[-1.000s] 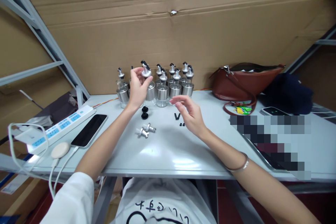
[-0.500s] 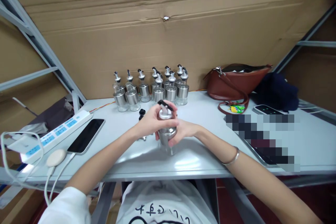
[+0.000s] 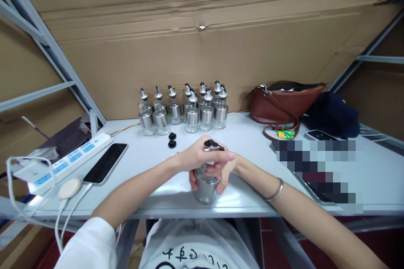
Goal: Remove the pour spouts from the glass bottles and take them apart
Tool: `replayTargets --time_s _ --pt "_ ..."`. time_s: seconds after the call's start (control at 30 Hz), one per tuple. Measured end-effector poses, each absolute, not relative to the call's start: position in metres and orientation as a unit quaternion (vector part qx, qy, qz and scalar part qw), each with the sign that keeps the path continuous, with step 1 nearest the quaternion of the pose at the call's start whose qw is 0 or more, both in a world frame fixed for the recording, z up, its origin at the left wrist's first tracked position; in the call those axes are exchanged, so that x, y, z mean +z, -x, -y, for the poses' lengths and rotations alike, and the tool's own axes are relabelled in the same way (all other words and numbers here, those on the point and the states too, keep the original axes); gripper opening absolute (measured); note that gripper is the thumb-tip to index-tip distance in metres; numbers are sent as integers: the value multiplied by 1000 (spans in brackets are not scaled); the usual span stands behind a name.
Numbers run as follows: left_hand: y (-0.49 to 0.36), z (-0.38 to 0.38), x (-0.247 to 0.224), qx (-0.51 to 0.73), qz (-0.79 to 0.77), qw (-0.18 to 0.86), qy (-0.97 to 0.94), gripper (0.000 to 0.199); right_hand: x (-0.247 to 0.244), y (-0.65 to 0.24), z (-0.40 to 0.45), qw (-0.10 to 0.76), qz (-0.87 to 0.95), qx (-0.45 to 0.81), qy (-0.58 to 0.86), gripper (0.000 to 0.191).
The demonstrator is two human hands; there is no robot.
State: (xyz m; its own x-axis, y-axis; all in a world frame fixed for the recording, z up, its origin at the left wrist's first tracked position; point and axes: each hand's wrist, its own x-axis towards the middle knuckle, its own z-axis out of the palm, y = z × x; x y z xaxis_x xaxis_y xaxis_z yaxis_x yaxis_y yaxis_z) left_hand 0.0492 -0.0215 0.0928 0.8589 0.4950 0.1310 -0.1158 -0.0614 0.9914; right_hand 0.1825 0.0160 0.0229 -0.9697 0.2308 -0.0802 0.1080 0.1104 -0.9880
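Near the front of the table, a glass oil bottle (image 3: 205, 195) with a metal sleeve stands between my hands. My left hand (image 3: 205, 153) is closed around the neck and the pour spout (image 3: 213, 146), whose black tip pokes out above the fingers. Lower down, my right hand (image 3: 225, 172) wraps the bottle's body from the right side. Fingers hide most of the neck and part of the sleeve. Left of my left hand lie two black stoppers (image 3: 172, 140). Small shiny parts by my left wrist are mostly covered.
Several similar oil bottles (image 3: 192, 118) stand at the back, two at the front left without spouts. To the left are a phone (image 3: 105, 164), a power strip (image 3: 75, 156) and a round charger (image 3: 70, 188). A brown bag (image 3: 284, 103) and dark cap (image 3: 334, 113) sit right.
The bottle has come closer to the table's front edge. My left hand has moved from the upper bottle onto the neck and spout, and the stoppers behind it now show fully.
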Motion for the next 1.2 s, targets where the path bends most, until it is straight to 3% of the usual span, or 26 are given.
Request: replayTargets --time_s 0.13,0.27,0.4,0.57,0.77,1.0,1.2 --pt "-48 30 95 271 -198 659 -673 43 21 -178 -15 41 738 670 68 66" --pt "-48 28 92 345 -250 630 -649 44 25 -177 -9 90 736 666 78 58" --pt "-50 29 90 430 -318 548 -643 44 29 -178 -5 131 723 666 127 64" --pt "-57 42 88 487 -304 464 -675 42 28 -187 -16 44 726 681 88 63" --pt "-66 44 81 507 -261 526 -632 42 27 -196 -24 27 740 669 59 58" --pt "-68 36 88 400 -229 697 -549 50 22 -191 -26 -8 741 672 9 70" --pt "-62 29 92 345 -193 763 -512 49 13 -191 -28 8 709 704 -31 71"
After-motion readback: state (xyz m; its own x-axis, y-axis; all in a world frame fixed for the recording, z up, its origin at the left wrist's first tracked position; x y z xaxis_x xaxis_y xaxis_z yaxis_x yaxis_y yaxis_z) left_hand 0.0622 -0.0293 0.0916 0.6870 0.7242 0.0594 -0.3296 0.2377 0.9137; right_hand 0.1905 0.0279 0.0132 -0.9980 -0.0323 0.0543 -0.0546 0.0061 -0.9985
